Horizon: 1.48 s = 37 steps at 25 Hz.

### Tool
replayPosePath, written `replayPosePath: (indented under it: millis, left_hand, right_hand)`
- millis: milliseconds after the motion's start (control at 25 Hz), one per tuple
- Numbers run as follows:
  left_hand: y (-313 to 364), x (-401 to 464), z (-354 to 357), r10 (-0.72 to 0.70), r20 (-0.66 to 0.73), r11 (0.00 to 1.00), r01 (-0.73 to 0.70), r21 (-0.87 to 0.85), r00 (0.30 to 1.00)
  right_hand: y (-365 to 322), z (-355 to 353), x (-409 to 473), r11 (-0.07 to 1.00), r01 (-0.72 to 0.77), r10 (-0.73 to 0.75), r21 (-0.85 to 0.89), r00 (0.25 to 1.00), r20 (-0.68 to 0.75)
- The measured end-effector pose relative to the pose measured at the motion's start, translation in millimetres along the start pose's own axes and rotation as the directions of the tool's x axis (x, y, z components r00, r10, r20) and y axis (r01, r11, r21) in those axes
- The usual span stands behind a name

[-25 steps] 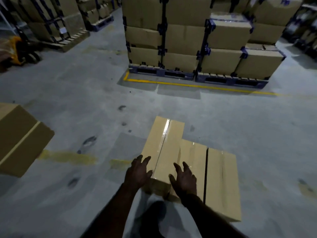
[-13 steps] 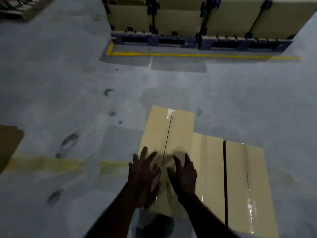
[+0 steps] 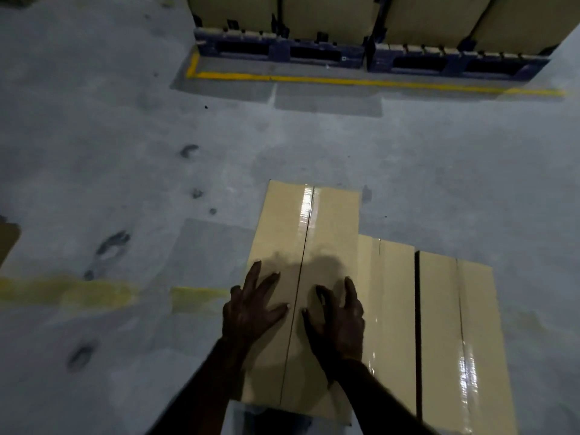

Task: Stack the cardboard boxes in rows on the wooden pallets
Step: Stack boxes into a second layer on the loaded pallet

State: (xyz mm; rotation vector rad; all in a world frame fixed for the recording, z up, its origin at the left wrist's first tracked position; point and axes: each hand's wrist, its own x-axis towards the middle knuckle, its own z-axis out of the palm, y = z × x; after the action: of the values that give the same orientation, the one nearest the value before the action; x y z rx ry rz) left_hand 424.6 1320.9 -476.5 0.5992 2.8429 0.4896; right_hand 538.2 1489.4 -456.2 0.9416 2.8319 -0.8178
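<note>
The cardboard box (image 3: 317, 246) lies flat on the concrete floor (image 3: 125, 152) right under me, its long side running away from me and a taped seam (image 3: 306, 233) down the middle of its top. My left hand (image 3: 251, 312) is over the left half of that top, fingers spread wide and nearly straight, the outer ones reaching to the box's left edge. My right hand (image 3: 340, 321) is over the right half, fingers apart and slightly bent at the knuckles, thumb pointing in toward the seam. Neither hand is wrapped around anything; whether the palms actually press the cardboard or hover just above it I cannot tell, though their shadows fall on the lid just ahead of my fingertips.

Touching the box's right side, set back toward me, a second cardboard box (image 3: 389, 309) lies alongside, and a third box (image 3: 461, 340) sits just beside that, a dark gap between them. A worn yellow floor stripe (image 3: 78, 293) runs off to the left. Well ahead, past a brighter yellow line (image 3: 345, 80), dark blue pallets (image 3: 282, 53) carry stacked cartons (image 3: 329, 14).
</note>
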Motion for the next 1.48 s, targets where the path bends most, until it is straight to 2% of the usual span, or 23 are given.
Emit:
replayPosePath:
  millis: [120,280,520,680,800,920,1080,1360,1480]
  left_hand:
    - [11.6,-32.0,-39.7,-0.053,-0.033,0.998,0.054,0.028,0.998]
    - [34.4,-89.0,-119.9,-0.175,0.037,0.985,0.175,0.016,0.984]
    - [75.3,-242.5,-242.6,-0.232,-0.089,0.973,0.233,0.003,0.969]
    - [100.8,-338.7,-294.1,-0.295,-0.164,0.955,0.298,-0.009,0.941]
    - [114.9,-412.8,-312.4,-0.378,-0.227,0.926,0.367,-0.092,0.898]
    - [127.2,-474.6,-321.6,-0.451,-0.300,0.892,0.430,-0.137,0.841]
    - [165.1,-559.9,-327.4,-0.563,-0.357,0.825,0.533,-0.189,0.745]
    - [255.7,-691.6,-297.5,-0.763,-0.426,0.628,0.713,-0.310,0.487]
    - [283.9,-761.3,-276.9,-0.822,-0.412,0.542,0.762,-0.356,0.392]
  right_hand:
    - [-15.8,-35.1,-16.4,0.998,0.064,-0.064,-0.026,0.998,0.013]
    - [-51.6,-97.5,-60.5,0.986,0.159,-0.156,-0.048,0.986,0.057]
    - [-101.1,-192.7,-191.8,0.961,0.271,-0.267,-0.058,0.961,0.079]
    - [-115.0,-243.0,-276.1,0.929,0.369,-0.365,-0.021,0.926,0.095]
    - [-120.7,-271.1,-330.8,0.883,0.469,-0.465,-0.015,0.878,0.114]
    - [-122.0,-286.8,-372.0,0.833,0.553,-0.548,0.015,0.822,0.156]
    - [-113.8,-303.9,-420.7,0.724,0.688,-0.681,0.056,0.699,0.217]
    - [-66.3,-340.8,-508.2,0.506,0.861,-0.832,0.056,0.469,0.297]
    - [-40.3,-346.0,-564.7,0.425,0.898,-0.862,0.115,0.362,0.355]
